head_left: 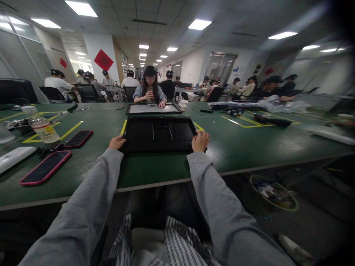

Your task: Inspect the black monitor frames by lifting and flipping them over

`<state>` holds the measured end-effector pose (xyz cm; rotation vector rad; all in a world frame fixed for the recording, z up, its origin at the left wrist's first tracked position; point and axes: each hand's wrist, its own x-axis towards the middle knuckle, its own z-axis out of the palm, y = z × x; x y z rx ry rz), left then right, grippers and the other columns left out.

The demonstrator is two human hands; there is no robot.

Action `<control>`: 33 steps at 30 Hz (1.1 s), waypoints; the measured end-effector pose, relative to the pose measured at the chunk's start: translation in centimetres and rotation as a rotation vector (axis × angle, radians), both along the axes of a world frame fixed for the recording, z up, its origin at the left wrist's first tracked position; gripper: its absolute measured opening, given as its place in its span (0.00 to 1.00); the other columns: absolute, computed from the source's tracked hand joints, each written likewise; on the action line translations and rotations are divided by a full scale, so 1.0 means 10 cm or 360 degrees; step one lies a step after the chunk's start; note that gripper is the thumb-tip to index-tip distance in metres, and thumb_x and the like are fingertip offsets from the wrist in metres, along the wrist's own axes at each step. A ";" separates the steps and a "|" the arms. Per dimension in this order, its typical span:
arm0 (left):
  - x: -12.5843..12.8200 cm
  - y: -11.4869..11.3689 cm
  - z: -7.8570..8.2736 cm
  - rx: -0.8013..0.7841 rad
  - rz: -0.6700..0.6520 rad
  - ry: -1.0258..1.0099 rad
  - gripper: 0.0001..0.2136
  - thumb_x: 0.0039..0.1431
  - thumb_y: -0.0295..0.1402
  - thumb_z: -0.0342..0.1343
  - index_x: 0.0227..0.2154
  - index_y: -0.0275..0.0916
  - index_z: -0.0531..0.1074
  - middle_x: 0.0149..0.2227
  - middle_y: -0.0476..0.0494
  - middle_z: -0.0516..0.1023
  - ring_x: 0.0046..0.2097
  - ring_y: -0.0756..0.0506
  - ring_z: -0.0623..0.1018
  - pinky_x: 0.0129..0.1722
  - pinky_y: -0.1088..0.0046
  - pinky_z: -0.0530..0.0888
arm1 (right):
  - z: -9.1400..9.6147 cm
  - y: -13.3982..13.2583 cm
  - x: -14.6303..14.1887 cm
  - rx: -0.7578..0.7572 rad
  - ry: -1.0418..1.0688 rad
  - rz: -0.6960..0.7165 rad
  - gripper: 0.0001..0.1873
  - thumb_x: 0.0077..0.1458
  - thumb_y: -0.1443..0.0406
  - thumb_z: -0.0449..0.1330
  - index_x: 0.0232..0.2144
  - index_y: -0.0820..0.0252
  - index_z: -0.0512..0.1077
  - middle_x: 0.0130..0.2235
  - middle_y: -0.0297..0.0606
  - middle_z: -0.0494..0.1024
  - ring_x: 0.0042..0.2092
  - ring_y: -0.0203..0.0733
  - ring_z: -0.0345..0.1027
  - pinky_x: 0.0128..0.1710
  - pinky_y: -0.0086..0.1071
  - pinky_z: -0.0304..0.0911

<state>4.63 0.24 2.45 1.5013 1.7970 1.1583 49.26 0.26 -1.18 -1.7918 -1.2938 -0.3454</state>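
A flat black panel lies on the green table straight ahead of me. My left hand grips its near left corner, fingers curled onto the edge. My right hand is closed on the near right corner. Both arms wear grey sleeves. Across the table a person sits behind a second panel with a light face.
Two phones in red cases lie to my left, beside a plastic bottle and a white device. Yellow tape lines mark the table. A bin stands on the floor at right. Several people work at tables behind.
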 end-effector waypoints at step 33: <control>-0.80 0.01 -0.33 0.0011 0.0137 0.0792 0.23 0.58 0.40 0.58 0.56 0.41 0.75 0.46 0.41 0.82 0.51 0.38 0.79 0.51 0.67 0.72 | -0.22 0.36 0.17 -0.0309 0.0245 0.0624 0.28 0.57 0.68 0.53 0.60 0.65 0.70 0.54 0.49 0.78 0.54 0.52 0.72 0.58 0.48 0.64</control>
